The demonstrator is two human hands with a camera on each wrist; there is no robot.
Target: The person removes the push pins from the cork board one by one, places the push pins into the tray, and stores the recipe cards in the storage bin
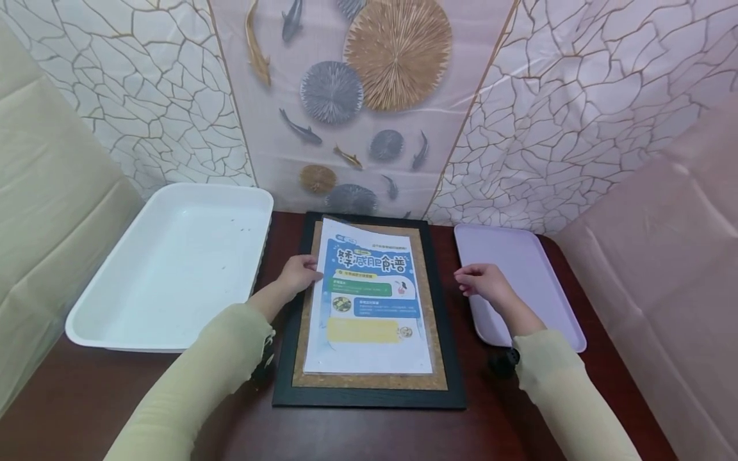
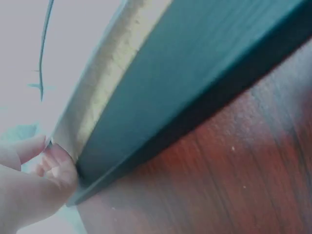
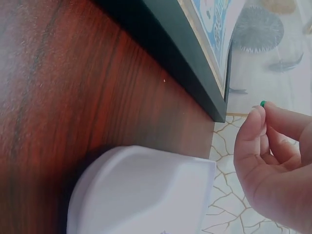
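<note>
A printed sheet (image 1: 369,352) with blue, green and yellow panels lies over a black-framed cork board (image 1: 369,382). At the sheet's left edge, my left hand (image 1: 300,274) pinches the paper between thumb and fingers. In the left wrist view, that edge stands lifted off the cork beside the hand (image 2: 44,180). My right hand (image 1: 484,282) is above the left side of the lilac tray (image 1: 530,275). Between its thumb and forefinger it pinches a small green pin (image 3: 263,103); the fingers hide most of it.
A large white tray (image 1: 173,269) with a few small dark specks stands on the left. The dark red-brown table (image 1: 357,435) carries everything. Patterned cloth (image 1: 398,147) hangs right behind the board, and plain cloth (image 1: 674,256) closes off the right side.
</note>
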